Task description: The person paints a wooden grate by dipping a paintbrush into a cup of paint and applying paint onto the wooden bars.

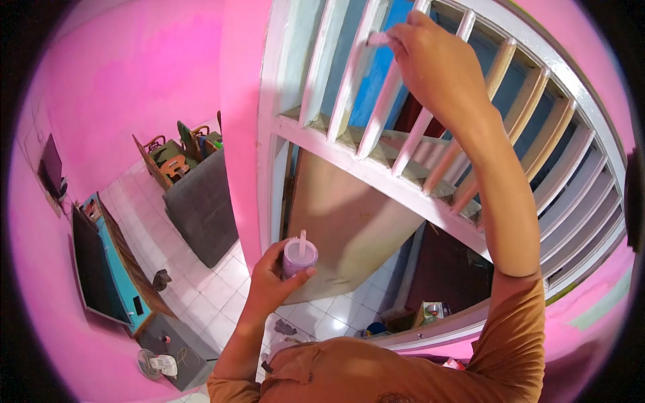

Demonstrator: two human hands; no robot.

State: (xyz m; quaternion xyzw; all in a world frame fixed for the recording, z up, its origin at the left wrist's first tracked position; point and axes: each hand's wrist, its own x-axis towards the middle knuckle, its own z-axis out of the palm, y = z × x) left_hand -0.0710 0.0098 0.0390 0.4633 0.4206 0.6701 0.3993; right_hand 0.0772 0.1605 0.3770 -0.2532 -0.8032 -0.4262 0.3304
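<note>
My left hand [277,274] is wrapped round a small cup [300,258] of pale pinkish stuff, with a light stick [302,243] standing in it. Up at the slatted vent above the door, my right hand [430,57] pinches a small pale pink thing [379,39] between thumb and fingers, beside the white slats [349,80]. What exactly it is cannot be made out. Several slats to the right, such as this one [531,101], look yellowish, others white. The white frame [383,181] runs below them.
Beneath the vent is a brown door panel [349,215]. At the left are a grey sofa back [201,208], wooden chairs [168,161], a television [97,265] on a turquoise cabinet [117,262], and a fan [148,363]. Dark cloth [285,328] lies on the tiled floor [222,292].
</note>
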